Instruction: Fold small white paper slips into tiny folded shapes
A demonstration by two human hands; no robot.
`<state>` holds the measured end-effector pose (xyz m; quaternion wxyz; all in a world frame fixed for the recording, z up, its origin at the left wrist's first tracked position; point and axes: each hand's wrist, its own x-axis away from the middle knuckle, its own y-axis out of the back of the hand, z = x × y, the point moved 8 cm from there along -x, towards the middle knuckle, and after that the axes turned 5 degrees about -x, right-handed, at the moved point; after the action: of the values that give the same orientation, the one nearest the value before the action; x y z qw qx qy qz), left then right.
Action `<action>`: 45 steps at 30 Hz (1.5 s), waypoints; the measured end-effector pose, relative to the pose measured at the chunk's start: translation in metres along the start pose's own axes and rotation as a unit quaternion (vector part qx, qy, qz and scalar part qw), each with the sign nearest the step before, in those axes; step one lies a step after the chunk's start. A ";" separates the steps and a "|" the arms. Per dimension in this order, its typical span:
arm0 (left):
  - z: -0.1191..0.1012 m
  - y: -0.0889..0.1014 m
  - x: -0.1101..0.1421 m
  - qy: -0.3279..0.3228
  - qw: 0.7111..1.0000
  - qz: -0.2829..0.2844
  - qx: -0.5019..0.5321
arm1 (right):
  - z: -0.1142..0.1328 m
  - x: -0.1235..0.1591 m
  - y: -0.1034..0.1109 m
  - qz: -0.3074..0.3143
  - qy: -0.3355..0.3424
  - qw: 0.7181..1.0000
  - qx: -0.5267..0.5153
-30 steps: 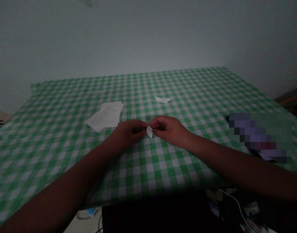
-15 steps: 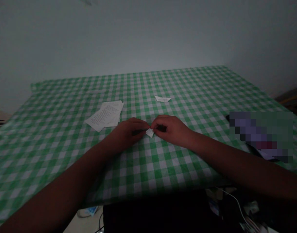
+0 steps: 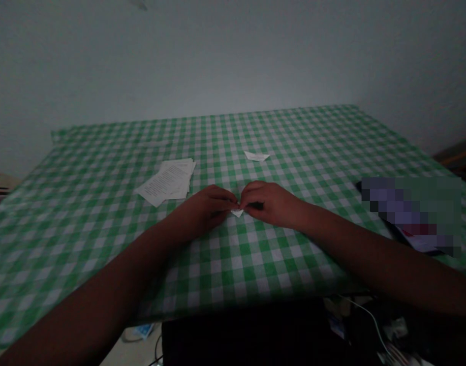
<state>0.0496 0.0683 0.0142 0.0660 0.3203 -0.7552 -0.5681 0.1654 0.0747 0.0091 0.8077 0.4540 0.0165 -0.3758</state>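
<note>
A small folded piece of printed paper point(image 3: 238, 213) is pinched between my two hands, just above or on the checked cloth. My left hand point(image 3: 210, 207) grips its left side, fingers closed together. From the right, my right hand point(image 3: 269, 202) pinches the other side with thumb and fingertips. Most of the paper is hidden behind the fingers; only a pointed lower corner shows. Beyond the hands lies a folded paper boat shape point(image 3: 256, 156) with printed lines. To the left rests a loose stack of printed sheets point(image 3: 167, 180).
A green and white checked tablecloth point(image 3: 210, 272) covers the table, which meets a plain wall point(image 3: 225, 61) at the back. At the right lies a dark-edged device with a blurred-out screen point(image 3: 404, 213). A white cable point(image 3: 373, 320) hangs below the front edge.
My fingers have closed further over the folded paper, so less of it shows. My left fingertips have shifted slightly over its top. The view has moved a little.
</note>
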 end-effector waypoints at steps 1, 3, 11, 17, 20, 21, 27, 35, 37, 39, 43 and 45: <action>0.000 0.000 0.000 -0.003 1.000 -0.001 0.002 | 0.000 0.000 -0.001 0.005 0.003 1.000 0.000; -0.001 -0.001 0.000 -0.007 1.000 -0.003 0.006 | 0.000 0.000 -0.002 0.014 0.006 1.000 -0.001; 0.002 -0.004 0.000 0.001 1.000 0.017 0.019 | -0.004 0.000 -0.004 0.041 0.001 0.999 -0.019; 0.000 -0.003 0.001 -0.008 0.999 0.038 0.024 | 0.000 0.001 -0.005 0.062 0.005 0.998 -0.020; -0.001 -0.002 0.002 -0.026 0.998 0.047 0.025 | 0.002 0.001 -0.006 0.066 0.005 0.998 -0.016; -0.001 -0.002 0.002 -0.030 0.998 0.051 0.023 | 0.002 0.001 -0.006 0.065 0.005 0.998 -0.015; -0.001 -0.003 0.003 -0.027 0.997 0.076 -0.009 | -0.003 0.002 -0.006 0.056 -0.012 0.998 -0.027; -0.005 -0.005 0.003 -0.019 0.991 0.120 -0.057 | -0.007 0.000 -0.006 -0.008 -0.080 0.996 -0.024; -0.009 -0.006 0.004 -0.020 0.988 0.131 -0.082 | -0.008 0.001 -0.007 -0.015 -0.089 0.996 -0.018; -0.015 -0.007 0.004 -0.018 0.983 0.144 -0.109 | -0.009 0.001 -0.009 -0.011 -0.088 0.996 -0.018; -0.025 -0.008 0.006 -0.013 0.978 0.162 -0.133 | -0.010 0.001 -0.011 0.005 -0.080 0.997 -0.011; -0.027 -0.005 0.007 -0.018 0.982 0.157 -0.109 | -0.009 0.001 -0.011 0.009 -0.079 0.997 -0.005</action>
<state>0.0587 0.0413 0.0168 0.1749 0.1788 -0.7308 -0.6351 0.1625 0.0777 -0.0044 0.8117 0.4193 -0.0497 -0.4036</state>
